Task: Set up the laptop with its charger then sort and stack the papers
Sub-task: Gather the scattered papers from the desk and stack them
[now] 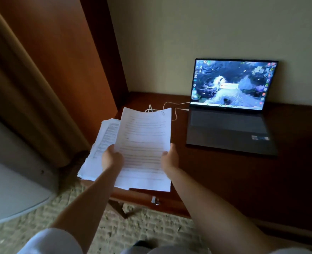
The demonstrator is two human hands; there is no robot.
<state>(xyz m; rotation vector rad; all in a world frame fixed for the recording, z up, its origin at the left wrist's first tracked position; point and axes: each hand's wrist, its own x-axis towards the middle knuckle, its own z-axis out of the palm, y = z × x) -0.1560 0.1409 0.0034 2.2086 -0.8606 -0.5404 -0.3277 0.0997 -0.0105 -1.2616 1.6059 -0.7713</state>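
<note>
A printed sheaf of papers [144,142] is held over the left end of the dark wooden desk [225,180]. My left hand [112,157] grips its left edge and my right hand [170,157] grips its right edge. Under it and to the left lies a pile of more papers [101,142], hanging slightly past the desk edge. The laptop [230,114] stands open at the back right with its screen lit. A white charger cable [175,107] runs from the laptop's left side and loops behind the held papers.
A tall wooden cabinet [63,70] stands left of the desk, with a curtain [14,79] beside it. A white rounded object [10,189] sits at the lower left. Patterned carpet [133,231] lies below. A drawer handle [154,200] sticks out from the desk front.
</note>
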